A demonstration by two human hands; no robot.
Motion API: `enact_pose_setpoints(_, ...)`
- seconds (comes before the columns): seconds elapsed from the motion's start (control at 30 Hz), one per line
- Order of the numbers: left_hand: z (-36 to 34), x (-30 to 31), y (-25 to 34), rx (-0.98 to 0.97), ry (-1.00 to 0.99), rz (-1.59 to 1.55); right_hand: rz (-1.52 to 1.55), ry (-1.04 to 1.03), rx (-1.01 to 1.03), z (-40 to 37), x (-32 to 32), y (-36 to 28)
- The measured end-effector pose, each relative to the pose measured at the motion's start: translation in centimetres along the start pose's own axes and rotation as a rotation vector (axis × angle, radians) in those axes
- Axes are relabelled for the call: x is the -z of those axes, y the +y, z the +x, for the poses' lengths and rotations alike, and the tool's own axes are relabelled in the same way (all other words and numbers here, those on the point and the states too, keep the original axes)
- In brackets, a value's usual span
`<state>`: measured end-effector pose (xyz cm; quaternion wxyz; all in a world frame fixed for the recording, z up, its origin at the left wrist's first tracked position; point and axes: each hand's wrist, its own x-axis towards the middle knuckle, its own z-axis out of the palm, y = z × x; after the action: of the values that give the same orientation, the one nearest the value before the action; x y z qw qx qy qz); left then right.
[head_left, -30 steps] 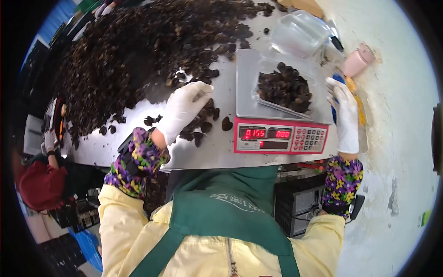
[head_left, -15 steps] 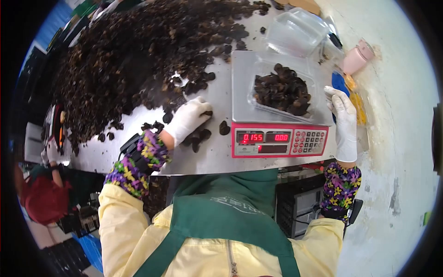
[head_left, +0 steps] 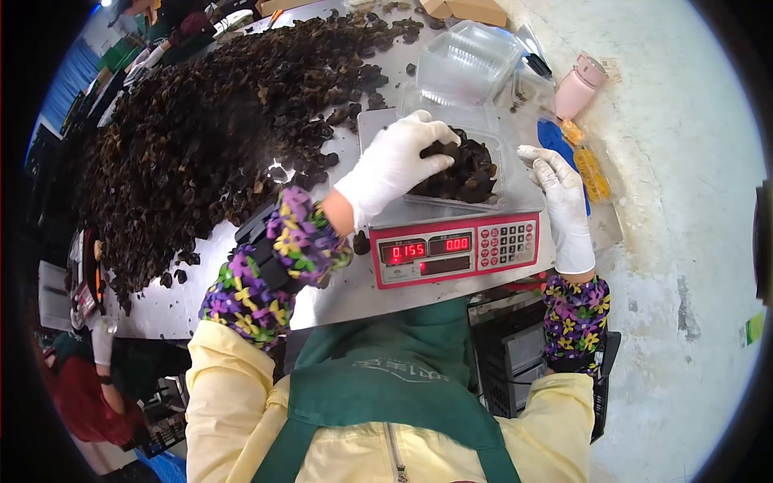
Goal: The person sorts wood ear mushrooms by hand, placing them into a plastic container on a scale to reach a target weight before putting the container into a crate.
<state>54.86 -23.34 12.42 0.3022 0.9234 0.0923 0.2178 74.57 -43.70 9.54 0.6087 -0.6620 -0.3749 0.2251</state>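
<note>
My left hand (head_left: 403,161), in a white glove, is over the clear plastic tray (head_left: 501,181), its curved fingers closed round dark fungus pieces (head_left: 439,150) at the left of the pile inside. That tray rests on the metal plate of a red-edged scale (head_left: 456,251), whose red digits read 0.155 and 0.00. Just right of the scale, my right hand (head_left: 560,201), also gloved, has its fingers loosely bent and partly apart, with nothing visible in them. Its fingertips are close to the tray's right side without clearly touching it.
A large heap of dark fungus (head_left: 201,129) covers the table's left and back. Clear empty trays (head_left: 471,60) are behind the scale. A pink bottle (head_left: 580,87), blue item (head_left: 554,137) and yellow item (head_left: 592,173) lie right. A co-worker's gloved hand (head_left: 104,340) shows lower left.
My left hand has moved right and up from the table by the heap to the tray. My right hand's fingers have bent more. The view has shifted, and the scale reading is unchanged.
</note>
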Motion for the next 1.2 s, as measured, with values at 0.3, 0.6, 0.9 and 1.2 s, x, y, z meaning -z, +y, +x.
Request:
enact_pose_setpoints(0.3,-2.7,2.8,-0.9,0.172,0.244,-0.208,0.012,0.049,-0.088,-1.0,2.2,0.1)
enact_pose_setpoints(0.6,-8.5,1.9,-1.4,0.442,0.412,-0.450,-0.070,-0.024,-0.128,1.0,1.4,1.4)
enact_pose_setpoints(0.9,-7.0,0.4,0.8,0.216,0.249,-0.005,-0.056,-0.034,-0.079,1.5,0.4,0.1)
enact_pose_setpoints(1.2,-5.7,-1.6,-0.5,0.127,0.244,0.143,-0.046,-0.077,-0.051,2.2,0.4,0.6)
